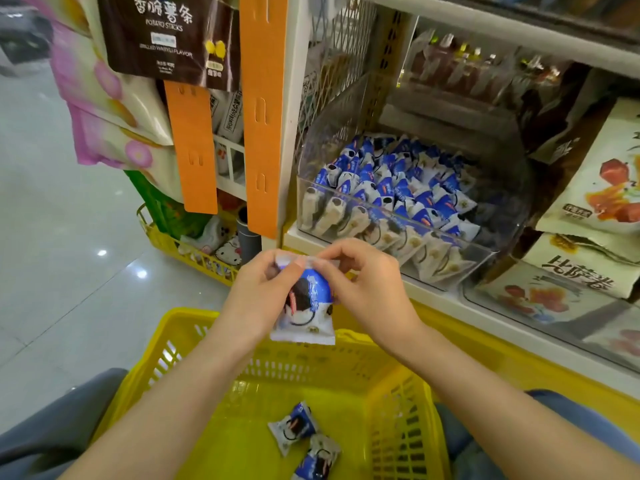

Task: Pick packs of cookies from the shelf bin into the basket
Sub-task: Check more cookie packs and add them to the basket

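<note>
Head view: the left hand (259, 292) and right hand (363, 285) both pinch the top seam of one cookie pack (306, 313), held above the far rim of the yellow basket (398, 410). Two packs (304, 441) lie on the basket floor. The clear shelf bin (398, 216) holds many more, so picking is judged at an early stage.

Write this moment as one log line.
left hand, right hand: pinch cookie pack | pack: not in basket | inside: two packs | shelf bin: stocked
</note>
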Available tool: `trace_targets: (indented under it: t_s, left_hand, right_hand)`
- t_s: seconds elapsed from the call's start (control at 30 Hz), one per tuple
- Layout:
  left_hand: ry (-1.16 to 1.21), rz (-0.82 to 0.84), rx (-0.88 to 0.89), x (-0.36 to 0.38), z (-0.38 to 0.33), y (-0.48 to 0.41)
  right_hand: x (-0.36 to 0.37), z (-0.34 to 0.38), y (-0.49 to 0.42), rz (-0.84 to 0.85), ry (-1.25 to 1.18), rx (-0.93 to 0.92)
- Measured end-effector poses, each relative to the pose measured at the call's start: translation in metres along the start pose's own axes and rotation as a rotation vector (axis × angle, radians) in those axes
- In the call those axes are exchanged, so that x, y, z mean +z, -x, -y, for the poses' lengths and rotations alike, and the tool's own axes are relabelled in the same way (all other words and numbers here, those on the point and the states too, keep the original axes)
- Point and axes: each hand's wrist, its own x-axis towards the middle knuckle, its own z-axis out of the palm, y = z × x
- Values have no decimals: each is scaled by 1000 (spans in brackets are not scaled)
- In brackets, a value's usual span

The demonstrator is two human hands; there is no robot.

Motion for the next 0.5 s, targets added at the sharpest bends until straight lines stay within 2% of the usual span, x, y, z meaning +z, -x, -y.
trace_targets:
  t_s: [0.17,0.27,0.37,0.43,0.5]
  left_hand:
    - [37,-50,-47,1,-2,10]
    - [42,-134,18,-2,-4,13]
    - [-39,-204,110,-7,-4,9]
    - [-174,-236,183,-12,-3,7]
    - [-372,-253,297,-14,0,8]
  right_hand:
    - [-9,0,-9,-104,-449,435]
    - [-8,2,-6,-46,-642,585]
    - [-3,3,2,146,-554,621]
    - [-1,3,6,273,-325,558]
    - [1,2,8,304,-126,452]
